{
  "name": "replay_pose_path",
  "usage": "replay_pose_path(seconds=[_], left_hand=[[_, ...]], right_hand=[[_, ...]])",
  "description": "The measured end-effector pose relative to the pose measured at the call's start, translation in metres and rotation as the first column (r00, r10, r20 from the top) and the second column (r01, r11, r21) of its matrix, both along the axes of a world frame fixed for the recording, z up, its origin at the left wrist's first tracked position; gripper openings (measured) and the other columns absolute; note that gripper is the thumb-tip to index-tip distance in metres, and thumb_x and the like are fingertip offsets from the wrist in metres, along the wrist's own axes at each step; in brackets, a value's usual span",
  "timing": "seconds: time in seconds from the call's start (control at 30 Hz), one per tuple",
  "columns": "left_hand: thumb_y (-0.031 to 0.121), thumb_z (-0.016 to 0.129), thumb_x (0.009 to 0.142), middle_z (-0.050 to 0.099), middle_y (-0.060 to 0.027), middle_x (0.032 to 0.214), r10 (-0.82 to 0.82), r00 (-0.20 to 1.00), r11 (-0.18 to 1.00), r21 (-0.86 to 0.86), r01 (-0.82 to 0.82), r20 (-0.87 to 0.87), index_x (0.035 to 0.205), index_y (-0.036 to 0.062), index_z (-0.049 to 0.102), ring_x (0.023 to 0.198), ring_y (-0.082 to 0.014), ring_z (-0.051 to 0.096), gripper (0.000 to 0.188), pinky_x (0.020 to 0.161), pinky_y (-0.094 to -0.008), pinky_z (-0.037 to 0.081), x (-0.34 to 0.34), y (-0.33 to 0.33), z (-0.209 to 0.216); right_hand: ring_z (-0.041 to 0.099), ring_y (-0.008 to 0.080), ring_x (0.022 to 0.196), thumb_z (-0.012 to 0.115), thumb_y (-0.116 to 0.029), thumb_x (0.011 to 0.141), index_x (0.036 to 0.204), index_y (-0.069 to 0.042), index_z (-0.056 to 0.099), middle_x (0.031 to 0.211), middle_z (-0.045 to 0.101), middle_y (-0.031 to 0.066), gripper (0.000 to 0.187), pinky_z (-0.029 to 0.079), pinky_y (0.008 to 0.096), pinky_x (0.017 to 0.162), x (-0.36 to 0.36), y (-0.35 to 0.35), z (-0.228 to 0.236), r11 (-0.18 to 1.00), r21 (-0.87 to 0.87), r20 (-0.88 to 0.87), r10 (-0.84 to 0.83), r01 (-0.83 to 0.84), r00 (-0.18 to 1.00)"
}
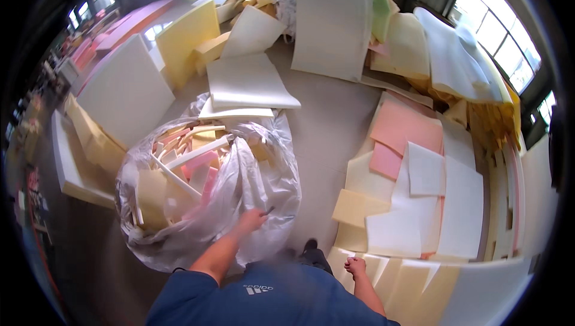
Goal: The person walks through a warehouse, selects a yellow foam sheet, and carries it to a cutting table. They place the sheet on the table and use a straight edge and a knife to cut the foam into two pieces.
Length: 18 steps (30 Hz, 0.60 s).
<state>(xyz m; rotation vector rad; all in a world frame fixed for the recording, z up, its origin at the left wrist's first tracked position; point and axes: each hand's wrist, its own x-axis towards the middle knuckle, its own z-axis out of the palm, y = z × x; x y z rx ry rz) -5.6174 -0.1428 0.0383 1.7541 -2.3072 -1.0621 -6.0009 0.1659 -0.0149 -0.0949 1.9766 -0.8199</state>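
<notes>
My left hand (pixel 251 221) is closed around a small dark stick-like object (pixel 268 210), its exact kind too small to tell. The hand is over the near right side of a big translucent plastic bag (pixel 272 176). Inside the bag's open mouth lie foam scraps (pixel 194 161), strips and chunks in white, pink and pale yellow. My right hand (pixel 355 265) hangs low by my right side, its fingers curled with nothing seen in them. Closest to it are pale yellow foam slabs (pixel 389 275) along the near right.
Stacked foam sheets (pixel 413 170) in white, pink and cream lie to the right. White sheets (pixel 248 83) rest beyond the bag, and large upright foam boards (pixel 126 83) stand at the left. A tall white slab (pixel 332 23) stands at the back. Grey floor (pixel 320 140) runs between.
</notes>
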Motion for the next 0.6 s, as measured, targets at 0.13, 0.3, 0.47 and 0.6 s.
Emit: replay_pose_path(seconds=[0.13,0.3,0.47,0.6], left_hand=[[0.042,0.062,0.082,0.069,-0.0126,0.091,-0.064,0.982,0.997,0.036,0.072,-0.175,0.097,0.0139,0.072,0.089,-0.0337,0.064,0.033,0.077,-0.0441,0.05,-0.135,-0.086,0.022],[0.037,0.054,0.087,0.067,-0.0134,0.102,-0.115,0.992,0.992,0.037,0.117,-0.054,0.1,0.0113,0.068,0.099,-0.0345,0.061,0.032,0.083,-0.0443,0.049,-0.249,-0.183,0.021],[0.036,0.052,0.088,0.066,-0.0179,0.105,0.081,0.991,0.964,0.245,-0.106,0.111,0.108,0.0085,0.066,0.102,-0.0359,0.061,0.036,0.087,-0.047,0.048,-0.269,-0.268,0.007],[0.038,0.051,0.088,0.064,-0.0202,0.112,0.243,0.947,0.92,0.258,-0.294,0.21,0.111,0.0065,0.065,0.106,-0.0391,0.06,0.041,0.09,-0.0482,0.047,-0.266,-0.314,0.005]], right_hand=[[0.062,0.0163,0.056,0.062,-0.011,0.085,0.086,0.002,0.063,0.07,0.064,0.0101,0.013,0.047,0.0257,0.045,-0.092,-0.07,-0.007,0.983,0.113,0.036,0.14,-0.143,0.99],[0.063,0.0218,0.054,0.061,-0.009,0.084,0.089,0.003,0.06,0.07,0.064,0.0141,0.013,0.049,0.0298,0.045,-0.201,-0.157,-0.03,0.99,0.127,0.072,0.056,-0.064,0.996],[0.062,0.0216,0.053,0.061,-0.009,0.085,0.088,0.002,0.059,0.071,0.064,0.0139,0.012,0.049,0.029,0.042,-0.322,-0.269,-0.018,0.986,0.165,0.029,0.019,-0.024,0.999],[0.061,0.0197,0.053,0.059,-0.01,0.086,0.088,0.0,0.06,0.07,0.063,0.0126,0.011,0.047,0.0273,0.042,-0.41,-0.382,-0.017,0.993,0.102,-0.045,0.07,-0.065,0.997]])
